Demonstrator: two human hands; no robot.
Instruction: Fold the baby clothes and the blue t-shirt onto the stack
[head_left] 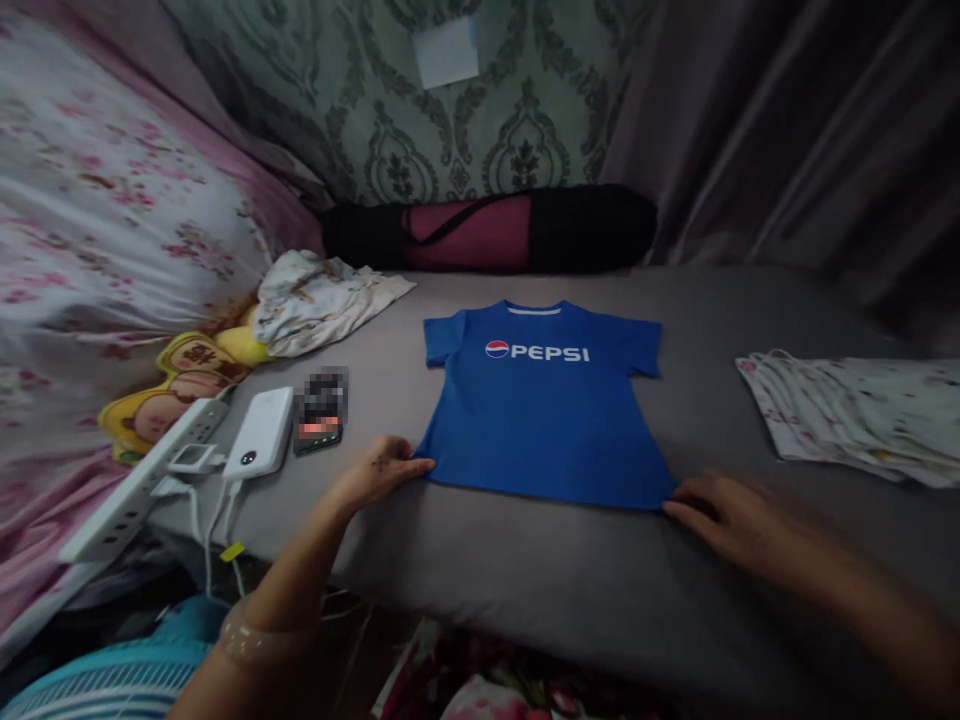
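Note:
A blue T-shirt (547,420) with PEPSI lettering and a round logo lies spread flat, front side up, on the grey bed sheet (480,560). Its collar points away from me and the hem runs along the near side. My left hand (380,472) pinches the left corner of the hem between thumb and fingers. At the right hem corner, my right hand (724,518) pinches the fabric in the same way; that hand is slightly blurred. The hem is stretched fairly straight between the two hands.
Folded patterned cloths (855,415) lie at right. On the left are a crumpled cloth (322,300), a phone (321,410), a white power bank (260,432), a power strip (142,485) and a yellow plush (169,395). A black-and-maroon bag (469,232) lies behind; a blue fan (112,680) stands at lower left.

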